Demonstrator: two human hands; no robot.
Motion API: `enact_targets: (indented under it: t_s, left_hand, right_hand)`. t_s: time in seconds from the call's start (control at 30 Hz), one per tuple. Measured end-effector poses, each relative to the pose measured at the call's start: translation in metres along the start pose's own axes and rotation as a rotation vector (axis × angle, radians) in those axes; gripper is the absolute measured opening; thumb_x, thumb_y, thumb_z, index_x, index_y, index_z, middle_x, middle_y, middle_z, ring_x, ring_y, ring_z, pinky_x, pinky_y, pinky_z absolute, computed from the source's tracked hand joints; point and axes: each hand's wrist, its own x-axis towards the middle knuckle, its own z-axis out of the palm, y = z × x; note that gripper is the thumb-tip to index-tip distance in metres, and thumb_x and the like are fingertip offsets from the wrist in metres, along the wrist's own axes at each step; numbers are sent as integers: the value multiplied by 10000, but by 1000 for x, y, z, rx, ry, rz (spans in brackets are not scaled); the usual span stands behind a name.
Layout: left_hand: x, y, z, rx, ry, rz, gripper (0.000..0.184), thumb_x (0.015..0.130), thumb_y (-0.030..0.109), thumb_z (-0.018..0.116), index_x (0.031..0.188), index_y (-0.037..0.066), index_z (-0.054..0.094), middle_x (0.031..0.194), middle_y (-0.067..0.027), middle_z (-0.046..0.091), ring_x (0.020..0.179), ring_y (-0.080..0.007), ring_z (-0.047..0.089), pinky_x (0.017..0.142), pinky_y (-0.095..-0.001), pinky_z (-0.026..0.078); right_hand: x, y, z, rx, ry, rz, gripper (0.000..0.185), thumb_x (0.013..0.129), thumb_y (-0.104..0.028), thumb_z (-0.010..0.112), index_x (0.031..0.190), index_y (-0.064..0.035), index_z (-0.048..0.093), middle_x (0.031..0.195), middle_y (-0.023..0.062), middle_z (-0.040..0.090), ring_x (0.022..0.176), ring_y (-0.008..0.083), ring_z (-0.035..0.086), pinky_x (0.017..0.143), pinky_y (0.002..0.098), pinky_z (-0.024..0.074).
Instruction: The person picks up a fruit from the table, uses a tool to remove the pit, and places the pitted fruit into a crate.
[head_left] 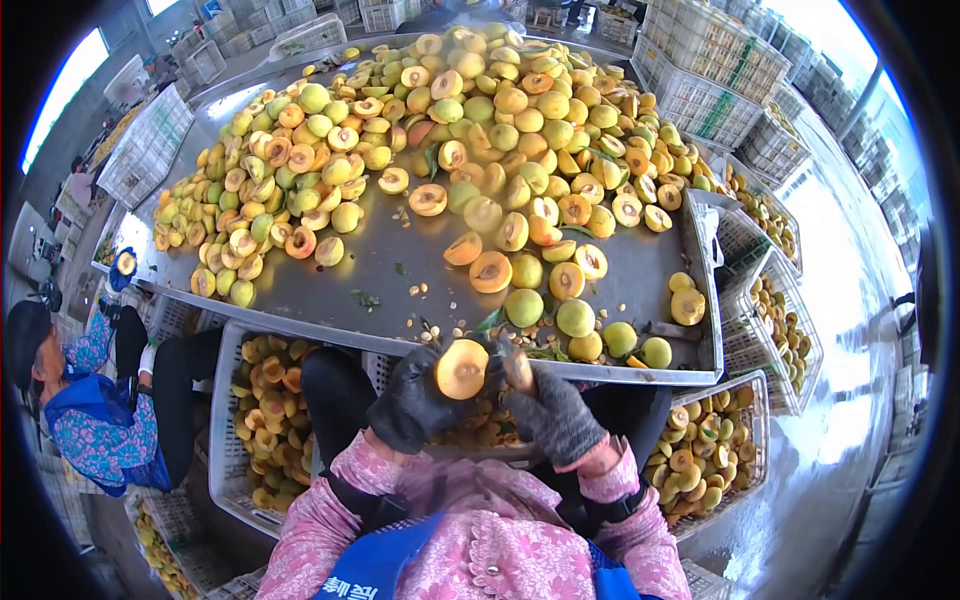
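Here, fruit [462,370] against left fingers [418,372].

Left gloved hand [408,397] black; right gloved hand [560,412] mottled dark grey. Held fruit half [462,371] yellow-orange. Worktop [375,262] silver-grey; whole fruits [575,319] by near right corner yellow-green; heap [545,130] toward far edge yellow, green, orange. Sleeves [628,505] pink floral; apron [388,562] blue, white lettering. Co-worker's top [82,440], beyond near left corner, blue-and-pink floral.

Bright daylight from the upper right glares off the glossy floor [840,400] (fisheye distortion bends the dark-rimmed edges).
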Motion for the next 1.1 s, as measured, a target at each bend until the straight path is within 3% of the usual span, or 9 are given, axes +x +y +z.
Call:
enact_targets:
  t_s: [0.1,0.23,0.47,0.6,0.7,0.8,0.9,1.03,1.1]
  left_hand:
    - [-5,17,16,-703,107,-194,251,845,59,583,1080,-27,561,1031,-106,621,950,-168,582,853,-291,469]
    - [3,-23,-11,21,57,121,276,853,68,576,1109,-25,538,1057,-122,600,988,-190,570,880,-308,453]
    - [1,-41,-22,32,8,152,323,861,61,560,1166,-33,511,1121,-130,581,1008,-186,565,908,-306,435]
    - [-23,-2,12,518,-67,354,300,915,87,480,1188,-37,497,1125,-121,580,1021,-175,556,925,-302,421]
    - [-18,-18,9,-102,-37,206,329,957,135,405,1229,-43,452,1168,-120,546,1060,-165,526,951,-301,401]
    - [-21,-26,12,-241,-20,199,373,981,187,360,1271,-43,404,1214,-122,500,1102,-162,491,968,-304,388]
    - [-22,-18,26,-503,22,150,376,975,169,379,1289,-37,382,1235,-119,468,1124,-161,463,970,-309,389]
    - [-17,-37,18,-214,131,274,381,974,197,369,1280,-27,397,1226,-113,475,1123,-184,470,970,-332,395]
    - [-16,-39,18,-272,151,277,385,971,210,365,1272,-27,408,1206,-118,491,1115,-200,483,974,-344,393]
  right_hand:
    - [-24,0,11,30,-104,212,225,848,-83,580,1038,-2,491,925,158,546,884,300,536,760,354,428]
    - [-30,0,19,-158,-246,150,247,852,-123,556,1057,5,506,997,194,496,952,317,503,805,378,417]
    - [-33,20,29,-233,-216,52,211,855,-121,512,1026,1,528,952,190,489,927,318,491,804,399,406]
    - [-33,16,38,-222,-154,124,182,874,-119,488,1001,8,519,921,181,506,897,314,501,757,385,410]
    - [-32,28,41,-556,-66,-127,137,879,-43,528,1009,-61,486,809,20,511,725,118,500,608,293,433]
    - [-27,12,44,-450,-72,95,185,871,-26,520,1055,-32,498,903,39,542,820,158,526,685,330,450]
    - [-20,47,51,-221,-136,251,432,856,-153,534,1255,-50,405,927,224,489,793,389,559,693,430,436]
    - [-15,56,62,-129,-82,200,420,854,-5,501,1261,-15,400,1091,115,534,990,224,528,794,357,453]
    - [-12,72,67,-103,-80,216,457,865,-40,487,1306,-19,367,1126,153,519,1009,248,518,797,367,451]
